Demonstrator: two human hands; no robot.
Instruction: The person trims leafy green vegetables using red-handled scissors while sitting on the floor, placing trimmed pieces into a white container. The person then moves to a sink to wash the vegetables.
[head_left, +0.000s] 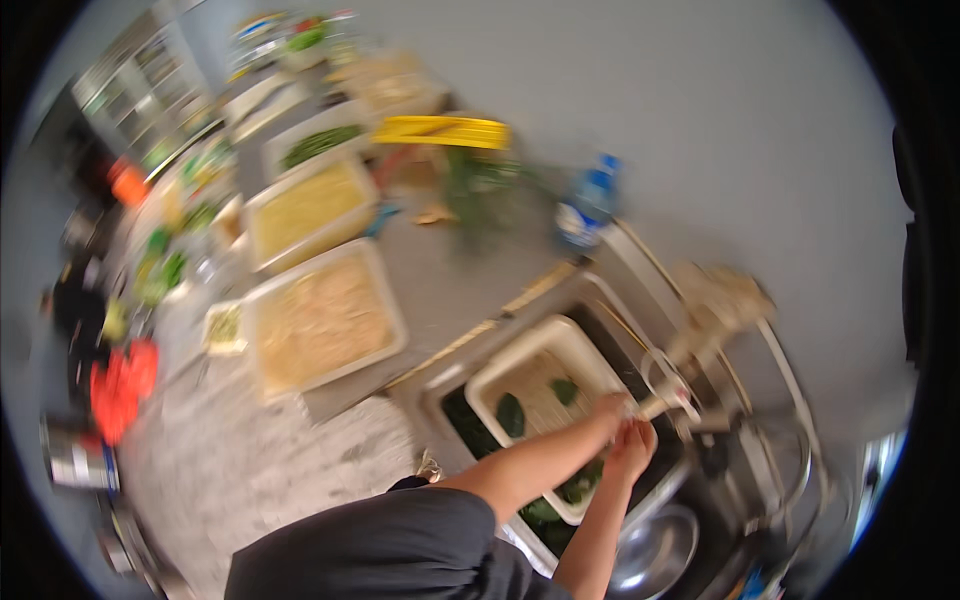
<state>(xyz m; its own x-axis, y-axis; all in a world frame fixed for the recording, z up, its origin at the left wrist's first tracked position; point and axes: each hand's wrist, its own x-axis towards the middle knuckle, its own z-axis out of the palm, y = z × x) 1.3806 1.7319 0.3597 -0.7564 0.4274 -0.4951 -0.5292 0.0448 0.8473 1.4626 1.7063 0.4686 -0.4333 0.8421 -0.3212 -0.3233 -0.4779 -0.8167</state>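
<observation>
Both of my hands meet over the right edge of a white plastic basin (555, 330) that sits in a steel sink (450, 390). My left hand (613, 414) touches or nearly touches my right hand (634, 448) just below the mouth of a faucet (664, 401). The fingers are blurred and overlap, so what they may hold is hidden. Inside the basin lie dark green leaves (511, 415), with wet-looking ridges on its floor. More greens (541, 511) show in the sink beside the basin, partly under my forearms.
A steel bowl (656, 555) stands right of my right forearm. Left of the sink are a tub of pale, meat-like pieces (322, 322) and a tub of yellowish food (309, 214). A blue-capped bottle (589, 202) stands by the wall. A person in dark clothes (79, 307) is at far left.
</observation>
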